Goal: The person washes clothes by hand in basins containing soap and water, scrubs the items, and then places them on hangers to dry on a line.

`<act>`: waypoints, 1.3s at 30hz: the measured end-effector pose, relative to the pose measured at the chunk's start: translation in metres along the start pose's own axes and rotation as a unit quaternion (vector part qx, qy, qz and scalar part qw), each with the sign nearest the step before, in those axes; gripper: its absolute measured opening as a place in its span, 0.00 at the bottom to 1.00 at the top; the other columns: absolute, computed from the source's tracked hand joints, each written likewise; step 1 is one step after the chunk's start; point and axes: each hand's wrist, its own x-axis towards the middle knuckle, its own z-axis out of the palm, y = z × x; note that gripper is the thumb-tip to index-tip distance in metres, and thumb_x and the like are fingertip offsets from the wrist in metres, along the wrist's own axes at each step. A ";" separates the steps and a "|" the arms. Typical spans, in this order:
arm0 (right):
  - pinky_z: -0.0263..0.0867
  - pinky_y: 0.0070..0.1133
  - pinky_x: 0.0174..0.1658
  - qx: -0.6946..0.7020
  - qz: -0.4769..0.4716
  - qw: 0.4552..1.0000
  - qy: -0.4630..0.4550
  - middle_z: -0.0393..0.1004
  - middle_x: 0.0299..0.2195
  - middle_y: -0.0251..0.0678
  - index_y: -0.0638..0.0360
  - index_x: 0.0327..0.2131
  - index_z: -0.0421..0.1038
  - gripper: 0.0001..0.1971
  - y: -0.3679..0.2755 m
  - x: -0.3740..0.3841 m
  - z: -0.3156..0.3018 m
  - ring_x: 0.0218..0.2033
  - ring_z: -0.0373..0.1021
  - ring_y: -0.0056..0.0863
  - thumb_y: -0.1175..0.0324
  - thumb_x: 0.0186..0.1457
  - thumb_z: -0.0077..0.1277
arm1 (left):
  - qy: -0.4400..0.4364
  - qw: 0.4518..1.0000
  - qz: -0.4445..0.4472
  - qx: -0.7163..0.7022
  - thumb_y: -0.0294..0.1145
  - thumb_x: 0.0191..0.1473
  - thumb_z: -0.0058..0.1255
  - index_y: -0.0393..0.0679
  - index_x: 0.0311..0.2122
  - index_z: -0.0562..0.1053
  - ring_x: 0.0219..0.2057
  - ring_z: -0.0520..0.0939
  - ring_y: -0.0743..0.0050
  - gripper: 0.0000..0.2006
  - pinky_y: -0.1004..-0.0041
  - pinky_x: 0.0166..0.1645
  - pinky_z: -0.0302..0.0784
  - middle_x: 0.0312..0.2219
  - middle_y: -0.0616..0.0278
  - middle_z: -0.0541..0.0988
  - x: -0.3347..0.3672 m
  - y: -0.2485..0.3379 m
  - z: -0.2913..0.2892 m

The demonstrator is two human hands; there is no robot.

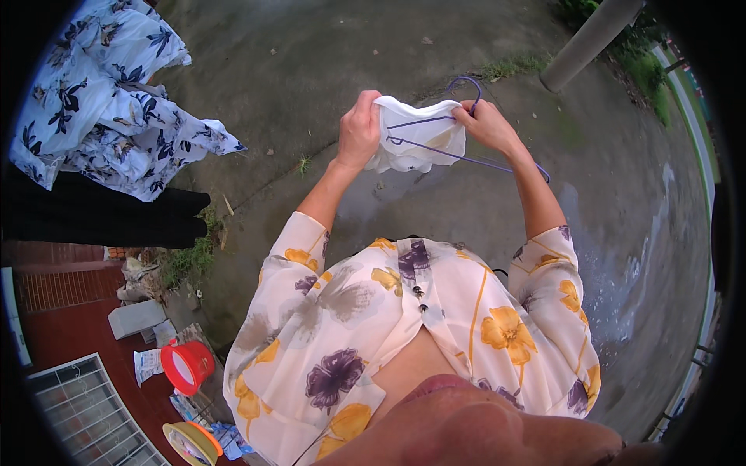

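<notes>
A white garment (416, 161) is stretched out in the air in front of me, its exact kind hard to make out. My left hand (360, 128) is closed on the garment's left edge. At its right edge my right hand (483, 126) is closed round a purple clothes hanger (497, 165), near the base of the hook, and pinches the garment's rim too. One end of the hanger lies over the white cloth, and its other end sticks out to the right past my right wrist.
White cloth with dark blue flowers (109, 101) hangs at the left, above black trousers (101, 210). Lower left are a red bucket (188, 365), a yellow basin (190, 441), a pale block (137, 318) and a barred window (97, 415). A grey pole (587, 46) rises at the upper right.
</notes>
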 end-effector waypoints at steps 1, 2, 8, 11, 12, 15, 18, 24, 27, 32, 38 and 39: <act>0.65 0.35 0.33 0.019 -0.001 1.000 -0.006 0.73 0.21 0.47 0.66 0.34 0.76 0.20 -0.003 0.000 0.008 0.25 0.71 0.38 0.56 0.60 0.45 | -0.001 1.000 0.002 0.003 0.26 0.62 0.44 0.41 0.43 0.69 0.33 0.80 0.39 0.06 0.53 0.34 0.74 0.30 0.47 0.79 0.003 0.004 -0.001; 0.63 0.31 0.30 0.075 -0.029 0.996 0.037 0.72 0.19 0.42 0.66 0.33 0.76 0.19 0.012 0.005 0.025 0.22 0.69 0.32 0.56 0.61 0.46 | -0.016 1.000 0.022 -0.003 0.26 0.62 0.44 0.41 0.43 0.70 0.32 0.81 0.40 0.06 0.54 0.34 0.74 0.30 0.47 0.79 0.006 0.011 0.001; 0.44 0.16 0.18 0.494 -0.026 0.868 0.034 0.59 0.14 0.18 0.57 0.30 0.73 0.14 0.009 0.015 0.055 0.14 0.52 0.09 0.58 0.65 0.47 | -0.216 0.974 0.063 0.005 0.28 0.60 0.50 0.41 0.46 0.73 0.34 0.82 0.45 0.10 0.59 0.37 0.76 0.33 0.51 0.80 -0.016 0.036 -0.012; 0.42 0.16 0.17 0.520 -0.040 0.853 0.021 0.57 0.14 0.16 0.56 0.29 0.72 0.14 0.016 0.014 0.057 0.14 0.50 0.08 0.58 0.65 0.48 | -0.256 0.962 0.055 0.082 0.30 0.58 0.54 0.41 0.49 0.74 0.40 0.81 0.51 0.14 0.61 0.45 0.76 0.38 0.54 0.80 -0.013 0.037 -0.048; 0.42 0.16 0.18 0.510 -0.041 0.859 0.019 0.57 0.14 0.17 0.55 0.29 0.72 0.14 0.015 0.011 0.052 0.14 0.49 0.08 0.58 0.65 0.48 | -0.163 0.973 0.094 0.135 0.31 0.57 0.55 0.41 0.50 0.74 0.43 0.81 0.53 0.16 0.61 0.48 0.75 0.40 0.56 0.80 -0.002 0.037 -0.059; 0.42 0.16 0.19 0.463 -0.053 0.885 0.000 0.57 0.14 0.17 0.55 0.29 0.72 0.14 0.008 0.003 0.047 0.15 0.49 0.09 0.58 0.65 0.49 | 0.018 0.921 0.197 0.336 0.36 0.52 0.59 0.43 0.50 0.74 0.47 0.77 0.58 0.20 0.61 0.54 0.71 0.43 0.60 0.78 0.031 0.041 -0.079; 0.43 0.16 0.20 0.434 -0.070 0.898 -0.016 0.57 0.15 0.17 0.55 0.28 0.72 0.14 -0.009 0.001 0.037 0.16 0.50 0.08 0.57 0.64 0.49 | -0.125 0.926 0.228 0.272 0.35 0.57 0.56 0.43 0.40 0.75 0.37 0.79 0.58 0.10 0.60 0.52 0.72 0.31 0.60 0.77 0.038 0.012 -0.077; 0.44 0.16 0.21 0.433 -0.055 0.899 -0.031 0.57 0.16 0.17 0.55 0.28 0.72 0.14 -0.021 -0.003 0.039 0.17 0.51 0.08 0.58 0.64 0.49 | -0.210 0.931 0.202 0.218 0.36 0.60 0.52 0.43 0.30 0.70 0.29 0.79 0.58 0.10 0.59 0.32 0.75 0.25 0.61 0.74 0.030 0.026 -0.056; 0.45 0.16 0.21 0.450 -0.032 0.891 -0.059 0.58 0.16 0.18 0.56 0.29 0.72 0.13 -0.018 -0.003 0.044 0.18 0.52 0.10 0.58 0.63 0.50 | -0.240 0.936 0.172 0.191 0.37 0.61 0.51 0.42 0.31 0.71 0.29 0.79 0.56 0.10 0.58 0.30 0.73 0.25 0.60 0.75 0.028 0.030 -0.041; 0.57 0.15 0.30 0.397 -0.090 0.903 -0.139 0.68 0.22 0.23 0.56 0.35 0.72 0.15 0.012 -0.007 0.035 0.25 0.62 0.11 0.54 0.60 0.54 | -0.287 0.939 0.116 0.150 0.39 0.61 0.51 0.41 0.30 0.72 0.25 0.77 0.53 0.13 0.60 0.28 0.71 0.22 0.56 0.75 0.032 0.032 -0.066; 0.62 0.19 0.35 0.454 -0.029 0.867 -0.205 0.70 0.25 0.23 0.55 0.35 0.72 0.11 0.064 0.001 0.047 0.29 0.64 0.17 0.63 0.54 0.61 | -0.298 0.941 0.092 0.132 0.38 0.61 0.52 0.40 0.30 0.76 0.20 0.74 0.56 0.12 0.65 0.27 0.68 0.18 0.55 0.73 0.060 0.043 -0.103; 0.61 0.20 0.34 0.372 -0.044 0.913 -0.161 0.69 0.24 0.24 0.56 0.34 0.71 0.11 0.062 0.003 0.053 0.28 0.63 0.17 0.63 0.53 0.61 | -0.297 0.941 0.095 0.133 0.38 0.61 0.52 0.40 0.30 0.76 0.20 0.74 0.57 0.12 0.65 0.27 0.68 0.18 0.55 0.73 0.061 0.046 -0.103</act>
